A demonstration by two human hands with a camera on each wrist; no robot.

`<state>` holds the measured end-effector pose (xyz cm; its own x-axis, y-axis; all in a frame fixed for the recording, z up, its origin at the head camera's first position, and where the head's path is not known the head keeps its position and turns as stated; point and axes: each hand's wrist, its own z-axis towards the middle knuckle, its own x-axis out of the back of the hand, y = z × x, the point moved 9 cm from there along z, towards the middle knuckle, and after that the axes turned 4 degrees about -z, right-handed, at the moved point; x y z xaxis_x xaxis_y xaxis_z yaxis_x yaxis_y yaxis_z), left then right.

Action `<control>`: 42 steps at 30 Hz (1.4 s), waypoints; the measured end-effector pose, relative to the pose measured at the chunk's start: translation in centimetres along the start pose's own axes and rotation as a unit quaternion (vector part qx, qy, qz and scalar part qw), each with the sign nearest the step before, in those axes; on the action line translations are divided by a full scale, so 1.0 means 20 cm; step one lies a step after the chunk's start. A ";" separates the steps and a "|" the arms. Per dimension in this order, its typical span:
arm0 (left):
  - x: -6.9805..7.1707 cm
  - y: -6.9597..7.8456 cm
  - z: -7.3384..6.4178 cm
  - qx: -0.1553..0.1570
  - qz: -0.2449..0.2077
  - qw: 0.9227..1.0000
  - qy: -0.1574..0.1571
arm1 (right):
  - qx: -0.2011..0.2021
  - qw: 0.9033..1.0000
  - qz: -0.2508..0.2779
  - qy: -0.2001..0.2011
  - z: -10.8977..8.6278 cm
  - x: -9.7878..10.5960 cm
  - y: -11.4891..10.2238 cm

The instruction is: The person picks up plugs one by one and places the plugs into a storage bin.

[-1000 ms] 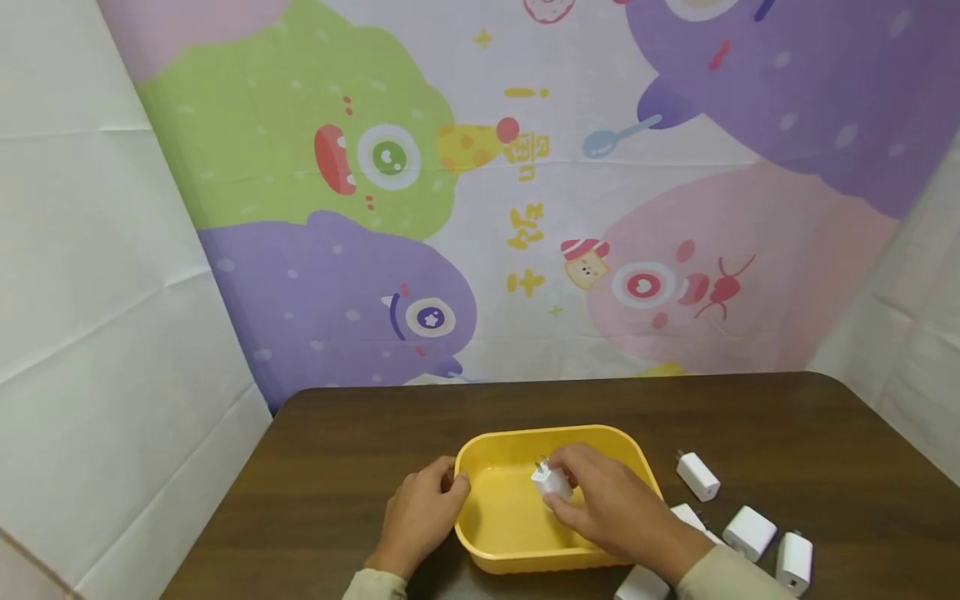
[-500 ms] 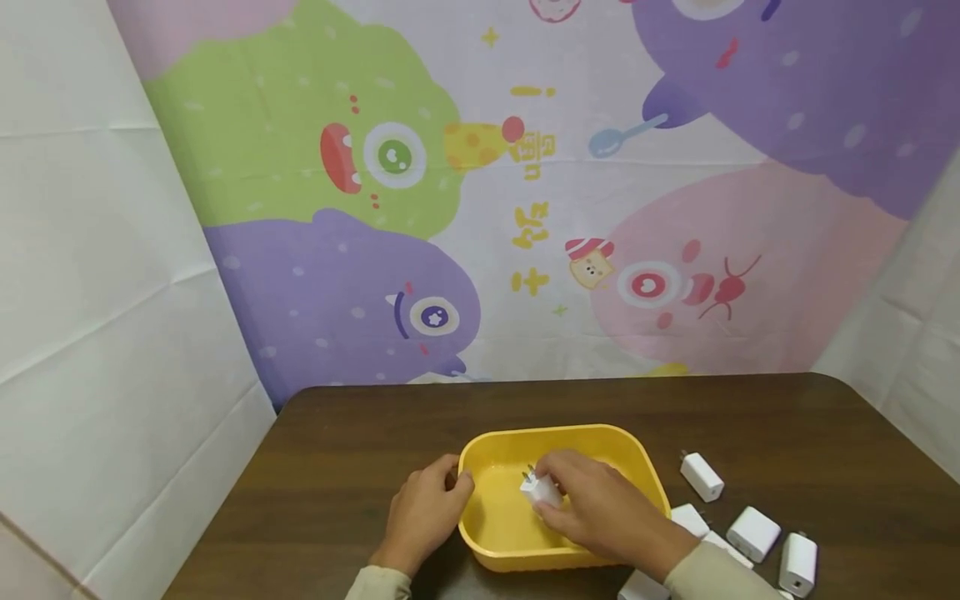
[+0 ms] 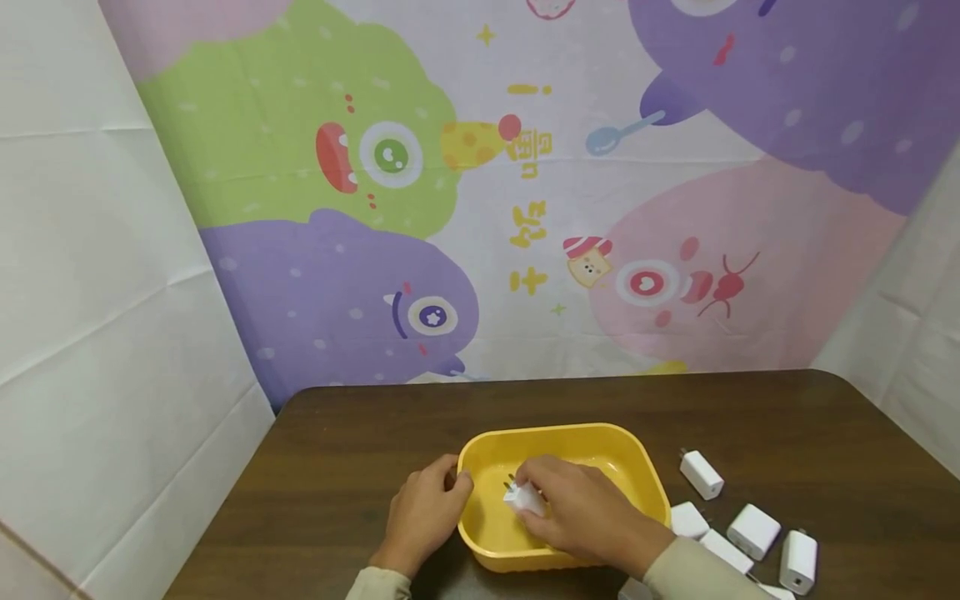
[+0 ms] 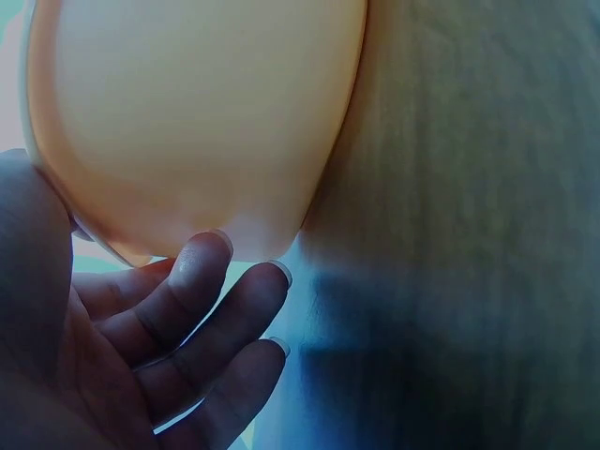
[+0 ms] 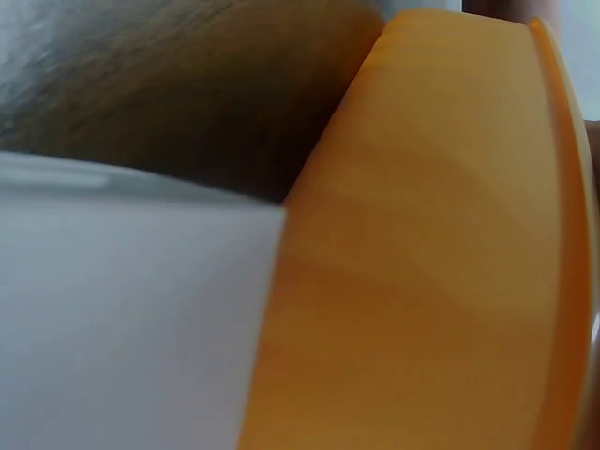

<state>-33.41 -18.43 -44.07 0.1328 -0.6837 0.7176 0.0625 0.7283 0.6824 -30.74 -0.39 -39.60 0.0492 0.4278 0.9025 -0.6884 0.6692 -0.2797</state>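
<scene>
A yellow plastic basin (image 3: 504, 444) sits on the brown table. My left hand (image 3: 422, 515) grips its left rim, thumb over the edge; in the left wrist view the fingers (image 4: 202, 281) lie against the outer wall. Inside the basin, my right hand (image 3: 588, 508) pinches a white charger plug (image 3: 525, 500) between thumb and fingers, its metal prongs pointing up and left. The right hand hides part of the basin floor. In the right wrist view only the basin's outer wall (image 5: 441, 244) and a large blurred white block (image 5: 122, 319) show, with the hand out of sight.
Several more white charger plugs lie right of the basin, among them a slim one (image 3: 701, 475), a squarish one (image 3: 753, 532) and an upright-looking one (image 3: 798, 562). The right forearm overlaps the nearest ones. A cartoon-printed cloth (image 3: 525, 333) hangs behind the table (image 3: 360, 425).
My right hand has moved left and slightly down inside the basin, carrying the charger plug. The left hand stays at the rim.
</scene>
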 end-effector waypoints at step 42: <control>0.00 0.00 0.00 -0.007 -0.007 1.000 -0.002 | 0.005 0.998 0.050 0.023 0.02 -0.02 -0.01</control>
<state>-33.44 -18.41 -44.06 0.1284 -0.6946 0.7078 0.0777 0.7186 0.6911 -30.88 -0.89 -39.87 0.0133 0.5205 0.8537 -0.6987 0.6156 -0.3644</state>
